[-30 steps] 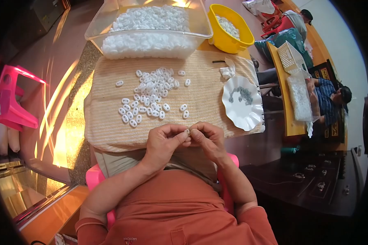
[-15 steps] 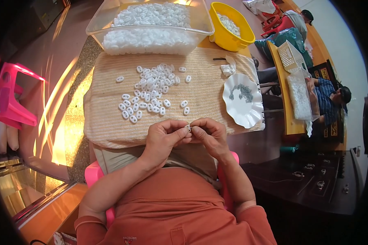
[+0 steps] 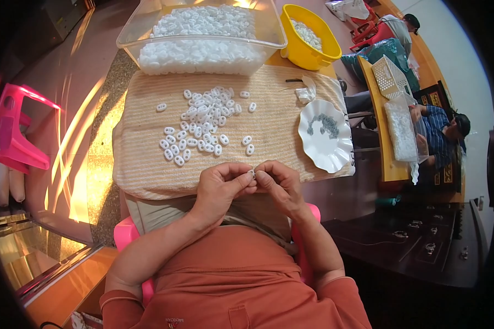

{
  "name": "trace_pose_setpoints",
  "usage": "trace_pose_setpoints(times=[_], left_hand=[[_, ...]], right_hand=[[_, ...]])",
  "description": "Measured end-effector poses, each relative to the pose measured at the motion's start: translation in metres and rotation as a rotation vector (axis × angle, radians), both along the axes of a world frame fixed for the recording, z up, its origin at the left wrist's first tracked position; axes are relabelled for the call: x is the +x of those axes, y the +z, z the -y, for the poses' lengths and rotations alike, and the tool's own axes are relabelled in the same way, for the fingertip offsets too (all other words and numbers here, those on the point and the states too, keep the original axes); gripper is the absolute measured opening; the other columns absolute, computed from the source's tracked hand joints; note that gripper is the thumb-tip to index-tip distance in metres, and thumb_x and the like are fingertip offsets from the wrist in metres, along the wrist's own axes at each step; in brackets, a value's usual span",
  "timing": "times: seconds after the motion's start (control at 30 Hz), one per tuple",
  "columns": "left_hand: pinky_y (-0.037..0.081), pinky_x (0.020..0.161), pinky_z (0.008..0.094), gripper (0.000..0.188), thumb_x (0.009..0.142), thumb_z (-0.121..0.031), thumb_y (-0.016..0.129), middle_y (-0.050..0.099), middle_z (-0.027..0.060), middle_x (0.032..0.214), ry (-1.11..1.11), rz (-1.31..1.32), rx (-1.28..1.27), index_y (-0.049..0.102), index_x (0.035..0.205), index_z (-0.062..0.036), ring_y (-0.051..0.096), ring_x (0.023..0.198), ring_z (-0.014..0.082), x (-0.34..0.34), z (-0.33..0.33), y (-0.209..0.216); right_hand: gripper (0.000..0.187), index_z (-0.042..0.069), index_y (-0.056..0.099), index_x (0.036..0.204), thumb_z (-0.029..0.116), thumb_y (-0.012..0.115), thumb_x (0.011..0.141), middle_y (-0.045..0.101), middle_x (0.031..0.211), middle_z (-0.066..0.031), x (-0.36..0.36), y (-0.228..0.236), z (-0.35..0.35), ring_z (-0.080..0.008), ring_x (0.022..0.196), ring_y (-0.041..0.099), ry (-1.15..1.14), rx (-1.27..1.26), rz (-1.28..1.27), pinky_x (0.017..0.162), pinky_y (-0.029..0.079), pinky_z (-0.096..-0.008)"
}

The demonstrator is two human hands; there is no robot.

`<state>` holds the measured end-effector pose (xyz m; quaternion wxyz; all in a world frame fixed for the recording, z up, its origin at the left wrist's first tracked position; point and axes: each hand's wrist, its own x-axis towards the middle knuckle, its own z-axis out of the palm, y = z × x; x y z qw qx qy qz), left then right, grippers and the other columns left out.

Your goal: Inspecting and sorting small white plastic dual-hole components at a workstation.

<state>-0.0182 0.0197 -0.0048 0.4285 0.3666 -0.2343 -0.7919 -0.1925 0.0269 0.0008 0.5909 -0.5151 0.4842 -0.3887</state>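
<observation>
Just past the near edge of the cloth-covered table, my two hands meet at the fingertips. My left hand [image 3: 219,185] is closed, thumb and fingers pinching a small white plastic piece [image 3: 252,172], mostly hidden. Against its other side my right hand [image 3: 282,188] is pinched too; whatever lies between its fingertips is too small to make out. Beyond them on the cloth lies a loose heap of white oval plastic pieces [image 3: 204,115], each with two holes. To the right, a white wavy-rimmed plate [image 3: 328,158] carries small grey parts [image 3: 326,124].
A clear plastic tub [image 3: 200,39] full of white pieces stands at the far edge, beside a yellow basin [image 3: 299,54] holding more. Crumpled white paper [image 3: 306,92] lies above the plate. A pink stool [image 3: 24,129] is at left. Another person [image 3: 438,131] sits at a table right.
My fingertips have shifted slightly around the small piece, and the right hand has edged a little to the left. Things on the table stay where they were.
</observation>
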Motion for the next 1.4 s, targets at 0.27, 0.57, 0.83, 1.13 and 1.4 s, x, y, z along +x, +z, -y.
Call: trace_pose_setpoints(times=[0.27, 0.57, 0.83, 1.13, 1.4], left_hand=[[0.057, 0.072, 0.0242, 0.016, 0.087, -0.005, 0.062, 0.065, 0.0087, 0.088, 0.034, 0.004, -0.023, 0.061, 0.102, 0.0021, 0.065, 0.075, 0.0136, -0.002, -0.002, -0.001], [0.056, 0.071, 0.0226, 0.016, 0.088, -0.004, 0.062, 0.065, 0.0087, 0.087, 0.061, -0.034, 0.001, 0.061, 0.101, 0.0043, 0.064, 0.075, 0.0123, -0.001, -0.002, 0.004], [0.057, 0.071, 0.0255, 0.015, 0.088, -0.004, 0.061, 0.064, 0.0084, 0.087, 0.162, -0.046, 0.008, 0.059, 0.102, 0.0007, 0.065, 0.076, 0.0147, 0.002, 0.001, 0.001], [0.056, 0.072, 0.0252, 0.015, 0.088, -0.003, 0.060, 0.063, 0.0073, 0.090, 0.187, -0.063, 0.007, 0.059, 0.102, 0.0012, 0.064, 0.079, 0.0137, 0.002, 0.001, -0.001], [0.056, 0.072, 0.0253, 0.015, 0.087, -0.003, 0.061, 0.063, 0.0067, 0.089, 0.183, -0.054, -0.004, 0.059, 0.101, 0.0007, 0.063, 0.079, 0.0135, 0.002, 0.001, -0.001]], right_hand=[[0.014, -0.002, 0.058, 0.098, 0.011, 0.054, 0.095, 0.062, 0.087, -0.0033, 0.005, 0.001, -0.001, -0.0071, 0.079, 0.059, -0.037, 0.024, 0.020, 0.070, 0.051, -0.0202], [0.014, -0.004, 0.060, 0.102, 0.006, 0.055, 0.093, 0.064, 0.090, -0.0047, -0.008, 0.000, 0.004, -0.0089, 0.081, 0.061, -0.026, -0.022, -0.011, 0.075, 0.054, -0.0237], [0.014, 0.001, 0.064, 0.093, 0.008, 0.068, 0.082, 0.062, 0.078, -0.0057, -0.001, 0.019, 0.040, -0.0114, 0.064, 0.059, -0.032, -0.474, -0.525, 0.056, 0.045, -0.0268], [0.016, 0.005, 0.064, 0.087, 0.014, 0.070, 0.075, 0.063, 0.086, -0.0095, 0.004, 0.014, 0.055, -0.0293, 0.070, 0.063, -0.053, -0.586, -1.014, 0.064, 0.049, -0.0368], [0.016, 0.005, 0.066, 0.094, 0.011, 0.063, 0.080, 0.061, 0.096, -0.0103, 0.004, 0.025, 0.070, -0.0302, 0.082, 0.062, 0.120, -0.656, -1.004, 0.070, 0.050, -0.0378]])
